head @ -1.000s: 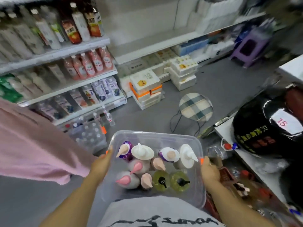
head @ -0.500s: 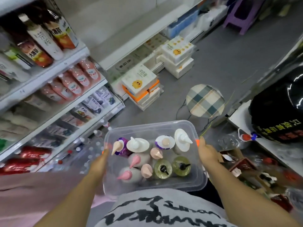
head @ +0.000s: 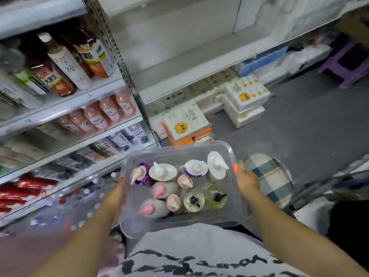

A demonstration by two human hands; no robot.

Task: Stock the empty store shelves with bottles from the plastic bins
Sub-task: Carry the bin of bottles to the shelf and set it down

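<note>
Both hands hold the clear plastic bin (head: 179, 148) level against the person's belly. The left hand (head: 115, 193) grips its left wall. The right hand (head: 246, 179) is curled over the right rim beside an orange latch. The bottles (head: 162, 171) stand upright and packed close together inside it, pump tops and nozzles upward.

The step in hand looks like carrying the load to the empty shelf (head: 189, 62), which lies ahead and slightly right, beyond the boxes (head: 185, 122) stacked on the floor. To do it well, the bin should stay flat so the tall pump bottles do not topple. The feet need a path around the boxes and the checked stool (head: 269, 176) just beside the right hand. The bin is best rested on the shelf edge or the floor before one hand lets go, since it seems heavy for a single grip.

Since a second ago the grip and the bottles' arrangement are unchanged. The view has swung toward the shelving, so the stocked drink shelves (head: 65, 62) on the left loom nearer and the bare shelf fills the top. The pink cloth at the left has mostly left the view.
</note>
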